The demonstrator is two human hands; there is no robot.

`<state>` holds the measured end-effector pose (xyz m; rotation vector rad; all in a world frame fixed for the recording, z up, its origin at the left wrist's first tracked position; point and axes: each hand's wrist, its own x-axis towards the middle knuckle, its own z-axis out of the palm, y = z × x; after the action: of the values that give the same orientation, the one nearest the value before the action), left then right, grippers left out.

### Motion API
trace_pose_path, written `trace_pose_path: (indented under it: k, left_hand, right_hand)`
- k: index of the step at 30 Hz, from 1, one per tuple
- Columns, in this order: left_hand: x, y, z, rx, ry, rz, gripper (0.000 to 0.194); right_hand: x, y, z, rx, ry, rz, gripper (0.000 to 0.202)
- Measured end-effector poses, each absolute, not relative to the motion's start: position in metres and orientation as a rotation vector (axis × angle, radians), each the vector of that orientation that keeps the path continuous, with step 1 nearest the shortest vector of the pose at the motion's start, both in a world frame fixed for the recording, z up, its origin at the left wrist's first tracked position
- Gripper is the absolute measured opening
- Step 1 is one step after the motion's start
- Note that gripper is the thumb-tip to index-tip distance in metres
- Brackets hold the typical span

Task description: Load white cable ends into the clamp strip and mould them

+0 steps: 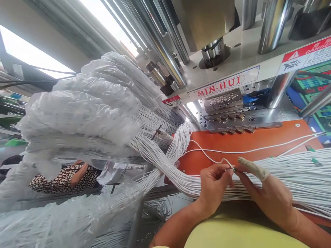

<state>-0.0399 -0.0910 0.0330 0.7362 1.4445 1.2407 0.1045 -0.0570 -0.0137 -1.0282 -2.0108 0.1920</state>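
My left hand (pixel 215 184) is closed in a pinch on a thin white cable (pixel 227 161), close to its end. At that end sits a small green piece (pixel 234 169), and the fingertips of my right hand (pixel 271 196) pinch it from the other side. Its exact kind is too small to make out. A beige cover (pixel 252 167) wraps my right index finger. Under and beside both hands runs a thick bundle of white cables (pixel 292 175). Several small green boards (pixel 314 161) show on cable ends at the right.
Ahead stands a MIN-HUI press (pixel 219 86) with metal posts and a steel mould (pixel 224 120) above an orange work surface (pixel 222 137). Plastic-wrapped cable bundles (pixel 85 117) fill the left. A person in a patterned garment (pixel 64 179) is beyond them. A control panel (pixel 315 93) stands at right.
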Motion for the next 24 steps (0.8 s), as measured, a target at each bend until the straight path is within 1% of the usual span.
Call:
trace_pose_path:
  k: [4,6,10,15,17,19,22,24]
  left_hand:
    - [-0.039,-0.094,0.031,0.828,1.517,1.233,0.019]
    - [-0.038,-0.095,0.031,0.908,1.574,1.209,0.018]
    - [-0.036,-0.095,0.029,1.026,1.68,1.168,0.014]
    - [-0.028,-0.092,0.028,0.969,1.736,1.216,0.01]
    - [-0.024,-0.09,0.028,0.939,1.755,1.259,0.009]
    - [-0.022,-0.087,0.026,0.95,1.802,1.298,0.009]
    - [-0.023,-0.084,0.022,1.064,1.866,1.327,0.008]
    - [-0.026,-0.082,0.02,1.199,1.899,1.329,0.008]
  right_hand:
    - [0.103,-0.059,-0.015,-0.98,-2.017,0.042,0.067]
    - [0.104,-0.059,-0.017,-0.922,-2.061,0.076,0.062]
    - [0.103,-0.059,-0.021,-0.884,-2.11,0.145,0.046]
    - [0.096,-0.063,-0.018,-0.999,-1.97,0.174,0.046]
    - [0.092,-0.064,-0.013,-1.113,-1.85,0.371,0.044]
    - [0.09,-0.061,-0.008,-1.142,-1.647,0.757,0.041]
    - [0.089,-0.052,0.002,-1.021,-1.26,1.404,0.039]
    - [0.089,-0.044,0.006,-0.963,-1.045,1.676,0.041]
